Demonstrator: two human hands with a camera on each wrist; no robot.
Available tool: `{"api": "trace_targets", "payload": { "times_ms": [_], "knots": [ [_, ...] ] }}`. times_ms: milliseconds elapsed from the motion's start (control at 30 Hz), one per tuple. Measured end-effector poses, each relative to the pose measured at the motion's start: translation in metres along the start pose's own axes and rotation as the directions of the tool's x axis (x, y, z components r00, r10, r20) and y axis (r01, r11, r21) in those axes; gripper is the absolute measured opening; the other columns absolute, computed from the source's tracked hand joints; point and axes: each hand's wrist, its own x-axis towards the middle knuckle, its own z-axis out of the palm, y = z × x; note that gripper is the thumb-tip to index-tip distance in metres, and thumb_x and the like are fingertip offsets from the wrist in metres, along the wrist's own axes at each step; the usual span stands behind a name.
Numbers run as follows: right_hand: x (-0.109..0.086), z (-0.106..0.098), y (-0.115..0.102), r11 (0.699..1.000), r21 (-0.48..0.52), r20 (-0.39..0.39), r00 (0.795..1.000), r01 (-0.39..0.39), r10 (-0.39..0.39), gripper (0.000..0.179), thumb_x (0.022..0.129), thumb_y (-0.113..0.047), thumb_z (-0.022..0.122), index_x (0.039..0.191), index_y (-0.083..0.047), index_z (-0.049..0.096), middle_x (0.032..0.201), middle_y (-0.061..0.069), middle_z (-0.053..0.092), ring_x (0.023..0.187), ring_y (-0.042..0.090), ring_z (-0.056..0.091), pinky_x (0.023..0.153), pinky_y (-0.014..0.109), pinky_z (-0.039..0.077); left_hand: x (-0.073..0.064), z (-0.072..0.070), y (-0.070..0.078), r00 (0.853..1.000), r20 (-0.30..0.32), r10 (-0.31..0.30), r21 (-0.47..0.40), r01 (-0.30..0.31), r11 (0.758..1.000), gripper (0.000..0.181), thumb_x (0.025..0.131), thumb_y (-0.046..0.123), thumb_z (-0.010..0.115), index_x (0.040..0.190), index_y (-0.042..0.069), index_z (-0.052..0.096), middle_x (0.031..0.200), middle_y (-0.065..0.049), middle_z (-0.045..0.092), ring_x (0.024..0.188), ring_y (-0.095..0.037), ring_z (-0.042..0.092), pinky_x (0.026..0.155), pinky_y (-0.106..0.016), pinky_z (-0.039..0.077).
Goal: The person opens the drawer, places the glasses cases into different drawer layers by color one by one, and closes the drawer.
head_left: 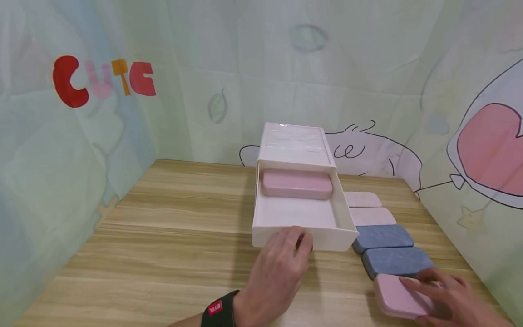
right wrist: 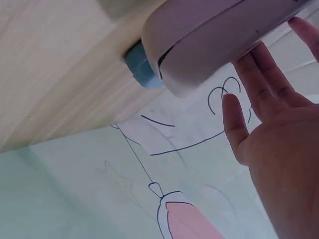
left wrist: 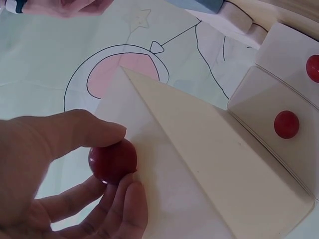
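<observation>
In the head view, my left hand is at the front of a pulled-out white drawer. The left wrist view shows its thumb and fingers pinching the drawer's round red knob. A pink glasses case lies crosswise at the back of the drawer. On the right, my right hand grips the right end of another pink glasses case. That case is at the near end of a row, in front of two blue glasses cases. Seen from the right wrist, it is tilted and its seam shows.
Behind the drawer stands its white cabinet, against the patterned cloth wall. Two pale pink cases lie beyond the blue ones, right beside the drawer. Other drawer fronts carry red knobs. Wooden tabletop extends to the left.
</observation>
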Motion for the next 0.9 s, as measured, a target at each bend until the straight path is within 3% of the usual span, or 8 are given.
{"api": "trace_targets", "payload": {
  "times_ms": [167, 400, 533, 633, 900],
  "knots": [
    [-0.003, -0.007, -0.006, 0.998, -0.048, -0.185, 0.981, 0.050, -0.058, 0.070, 0.070, -0.056, 0.086, 0.134, -0.037, 0.066, 0.118, -0.009, 0.054, 0.097, 0.006, 0.049, 0.085, 0.039, 0.030, 0.000, 0.000, 0.000, 1.000, 0.008, -0.001, -0.003, 0.001, 1.000, 0.015, 0.086, 0.000, 0.069, 0.100, 0.003, 0.066, 0.098, -0.005, 0.061, 0.087, -0.015, 0.061, 0.073, -0.024, 0.052],
    [-0.001, -0.028, -0.022, 0.999, -0.027, -0.260, 0.965, 0.039, -0.044, 0.075, 0.072, -0.054, 0.086, 0.141, -0.042, 0.059, 0.123, -0.007, 0.054, 0.102, 0.016, 0.048, 0.087, 0.046, 0.027, -0.001, -0.001, 0.000, 1.000, 0.015, -0.010, -0.008, 0.010, 1.000, 0.017, 0.085, -0.001, 0.072, 0.101, 0.003, 0.067, 0.098, -0.005, 0.062, 0.087, -0.015, 0.062, 0.074, -0.024, 0.053],
    [0.003, -0.042, -0.029, 0.986, -0.040, -0.419, 0.893, 0.160, -0.162, 0.081, 0.064, -0.044, 0.093, 0.139, -0.039, 0.062, 0.121, -0.008, 0.055, 0.108, 0.007, 0.042, 0.090, 0.036, 0.021, -0.001, -0.001, 0.000, 1.000, 0.018, -0.014, -0.003, 0.014, 1.000, 0.018, 0.085, -0.001, 0.073, 0.101, 0.004, 0.067, 0.099, -0.005, 0.061, 0.088, -0.015, 0.062, 0.074, -0.024, 0.052],
    [0.007, -0.051, -0.033, 0.971, -0.075, -0.493, 0.838, 0.226, -0.233, 0.082, 0.060, -0.041, 0.095, 0.137, -0.037, 0.064, 0.119, -0.008, 0.057, 0.110, -0.002, 0.039, 0.088, 0.031, 0.020, -0.001, -0.001, 0.000, 1.000, 0.018, -0.013, -0.001, 0.013, 1.000, 0.019, 0.085, -0.001, 0.073, 0.102, 0.004, 0.067, 0.099, -0.005, 0.061, 0.088, -0.015, 0.062, 0.073, -0.024, 0.052],
    [0.014, -0.072, -0.042, 0.954, -0.084, -0.535, 0.795, 0.287, -0.286, 0.082, 0.059, -0.033, 0.096, 0.135, -0.033, 0.066, 0.116, -0.009, 0.057, 0.111, -0.007, 0.039, 0.086, 0.035, 0.020, 0.000, -0.001, 0.001, 1.000, 0.014, -0.007, -0.001, 0.007, 1.000, 0.020, 0.084, -0.002, 0.073, 0.102, 0.004, 0.067, 0.099, -0.004, 0.061, 0.088, -0.015, 0.062, 0.073, -0.024, 0.052]
  ]
}}
